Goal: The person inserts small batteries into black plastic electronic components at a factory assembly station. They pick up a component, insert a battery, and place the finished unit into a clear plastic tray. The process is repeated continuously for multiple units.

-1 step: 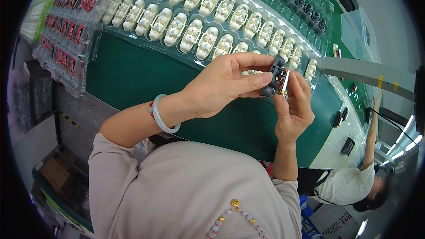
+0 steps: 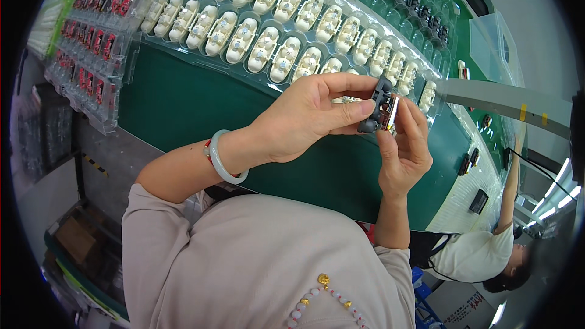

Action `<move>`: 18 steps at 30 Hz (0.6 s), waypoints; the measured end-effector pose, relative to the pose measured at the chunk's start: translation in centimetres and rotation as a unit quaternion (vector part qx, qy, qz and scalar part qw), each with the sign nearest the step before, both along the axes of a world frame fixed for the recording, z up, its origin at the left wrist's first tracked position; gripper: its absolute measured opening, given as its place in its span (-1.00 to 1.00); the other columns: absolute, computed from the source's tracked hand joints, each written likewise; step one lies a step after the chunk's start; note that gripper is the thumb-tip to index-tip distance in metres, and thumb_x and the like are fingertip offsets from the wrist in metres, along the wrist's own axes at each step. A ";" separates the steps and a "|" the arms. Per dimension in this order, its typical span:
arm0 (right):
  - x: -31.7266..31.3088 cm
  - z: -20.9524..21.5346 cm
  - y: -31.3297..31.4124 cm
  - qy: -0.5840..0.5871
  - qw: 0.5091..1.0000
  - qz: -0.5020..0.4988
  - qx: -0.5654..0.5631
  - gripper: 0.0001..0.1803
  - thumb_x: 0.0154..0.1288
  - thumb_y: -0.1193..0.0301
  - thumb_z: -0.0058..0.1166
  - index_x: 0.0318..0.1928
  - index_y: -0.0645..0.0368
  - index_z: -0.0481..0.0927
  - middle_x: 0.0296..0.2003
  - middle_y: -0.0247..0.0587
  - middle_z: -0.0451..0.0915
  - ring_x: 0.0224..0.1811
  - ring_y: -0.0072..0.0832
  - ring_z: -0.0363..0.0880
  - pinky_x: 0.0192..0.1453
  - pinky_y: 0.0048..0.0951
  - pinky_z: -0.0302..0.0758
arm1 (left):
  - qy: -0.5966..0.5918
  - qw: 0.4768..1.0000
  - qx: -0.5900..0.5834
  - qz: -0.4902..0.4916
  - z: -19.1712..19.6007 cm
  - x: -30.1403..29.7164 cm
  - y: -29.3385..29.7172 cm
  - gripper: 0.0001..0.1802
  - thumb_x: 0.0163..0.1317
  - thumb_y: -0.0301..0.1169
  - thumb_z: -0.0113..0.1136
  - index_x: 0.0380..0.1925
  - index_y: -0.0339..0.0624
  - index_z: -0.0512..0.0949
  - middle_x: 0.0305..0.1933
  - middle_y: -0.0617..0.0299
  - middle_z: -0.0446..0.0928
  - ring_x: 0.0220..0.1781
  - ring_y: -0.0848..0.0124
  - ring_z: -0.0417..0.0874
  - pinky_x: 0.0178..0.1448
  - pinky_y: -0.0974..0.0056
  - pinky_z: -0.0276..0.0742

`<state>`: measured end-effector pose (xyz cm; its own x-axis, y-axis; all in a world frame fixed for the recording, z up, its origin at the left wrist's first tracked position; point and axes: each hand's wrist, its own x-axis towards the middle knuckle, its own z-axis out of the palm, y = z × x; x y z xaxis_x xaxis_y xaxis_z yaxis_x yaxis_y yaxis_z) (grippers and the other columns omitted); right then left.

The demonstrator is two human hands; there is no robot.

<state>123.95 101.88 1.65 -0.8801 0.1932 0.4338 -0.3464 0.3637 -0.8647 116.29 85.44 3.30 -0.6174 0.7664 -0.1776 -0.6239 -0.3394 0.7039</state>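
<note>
My left hand (image 2: 304,116), with a pale bangle on its wrist, pinches a small black plastic housing (image 2: 382,92) with rounded lobes between thumb and fingers. Against the housing's right side is a small circuit-board part (image 2: 392,113) with a whitish edge and reddish bits. My right hand (image 2: 405,158) grips this board part between thumb and curled fingers. The two parts are held close together, above the near edge of the clear tray (image 2: 201,61). Whether they are joined cannot be made out. Rows of cream-coloured two-lobed housings (image 2: 264,49) lie in that tray, some hidden behind my hands.
Green matting (image 2: 177,97) covers the table. Stacked clear trays with red parts (image 2: 99,42) stand at left. Farther back, another clear tray holds black parts (image 2: 420,9). At right are a grey bar (image 2: 499,97), a small black block (image 2: 479,201) and a co-worker (image 2: 475,256).
My hands and the parts in them look the same. At the right, the co-worker's head and body have shifted very slightly.
</note>
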 end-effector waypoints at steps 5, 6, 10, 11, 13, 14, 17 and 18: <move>0.0 0.1 0.0 0.012 0.998 -0.014 0.058 -0.49 -0.09 0.69 0.22 -0.02 0.33 0.51 -0.05 0.00 0.47 -0.02 -0.27 0.48 0.03 -0.38 0.45 | 0.001 1.000 0.000 0.000 0.1 0.0 0.0 -0.57 0.29 -0.39 0.01 0.11 -0.38 0.30 0.00 0.17 0.43 0.01 0.46 0.50 0.09 0.34 0.49; 0.0 0.2 0.0 0.013 0.997 -0.018 0.077 -0.49 -0.11 0.69 0.23 -0.03 0.31 0.52 -0.06 0.00 0.47 -0.03 -0.27 0.48 0.02 -0.38 0.46 | 0.006 1.000 0.000 0.002 0.1 0.1 0.0 -0.57 0.29 -0.39 0.00 0.11 -0.39 0.30 0.01 0.16 0.43 0.01 0.45 0.50 0.09 0.33 0.48; -0.1 0.6 0.0 0.023 0.985 -0.025 0.169 -0.48 -0.19 0.67 0.29 -0.07 0.25 0.56 -0.09 -0.04 0.48 -0.09 -0.29 0.49 -0.03 -0.40 0.47 | 0.060 0.998 -0.024 0.013 -0.1 0.1 0.0 -0.57 0.31 -0.41 -0.03 0.13 -0.40 0.28 0.04 0.16 0.42 0.03 0.44 0.49 0.11 0.32 0.46; -0.2 0.6 0.0 0.030 0.980 -0.026 0.195 -0.47 -0.21 0.67 0.30 -0.08 0.24 0.57 -0.10 -0.06 0.48 -0.10 -0.29 0.49 -0.05 -0.41 0.47 | 0.068 0.997 -0.021 0.010 0.0 0.1 0.1 -0.57 0.31 -0.41 -0.04 0.14 -0.40 0.27 0.05 0.15 0.42 0.04 0.44 0.48 0.12 0.33 0.46; -0.1 0.7 -0.2 0.058 0.974 -0.027 0.216 -0.47 -0.24 0.68 0.31 -0.10 0.21 0.58 -0.13 -0.11 0.49 -0.13 -0.31 0.49 -0.08 -0.42 0.47 | 0.084 0.996 -0.014 0.002 0.3 0.6 0.3 -0.55 0.32 -0.40 -0.06 0.15 -0.40 0.25 0.07 0.14 0.41 0.06 0.44 0.46 0.13 0.33 0.45; -0.1 0.7 -0.4 0.073 0.971 -0.030 0.227 -0.46 -0.26 0.68 0.32 -0.11 0.19 0.59 -0.14 -0.14 0.49 -0.14 -0.32 0.49 -0.10 -0.42 0.47 | 0.095 0.994 -0.051 -0.016 0.3 0.7 0.2 -0.52 0.29 -0.45 0.00 0.17 -0.41 0.21 0.09 0.11 0.38 0.09 0.44 0.44 0.14 0.34 0.43; -0.1 0.7 -0.6 0.088 0.969 -0.035 0.227 -0.50 -0.26 0.67 0.32 -0.16 0.18 0.60 -0.17 -0.19 0.48 -0.15 -0.32 0.49 -0.08 -0.40 0.45 | 0.157 0.985 -0.021 0.068 -0.2 1.6 0.5 -0.49 0.21 -0.50 0.09 0.15 -0.42 0.24 0.05 0.09 0.42 0.04 0.45 0.47 0.08 0.36 0.44; -0.1 0.6 -0.5 0.087 0.970 -0.032 0.225 -0.51 -0.26 0.67 0.31 -0.17 0.18 0.60 -0.17 -0.19 0.49 -0.15 -0.32 0.49 -0.07 -0.39 0.44 | 0.184 0.977 -0.039 0.096 -0.7 1.8 0.8 -0.51 0.19 -0.47 0.13 0.11 -0.42 0.29 0.00 0.09 0.47 -0.04 0.47 0.52 0.01 0.37 0.48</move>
<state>123.90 101.34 2.28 -0.7781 0.0016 0.6282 -0.4376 0.7160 -0.5439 118.09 86.21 2.57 -0.7813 0.6234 0.0309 -0.2537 -0.3624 0.8968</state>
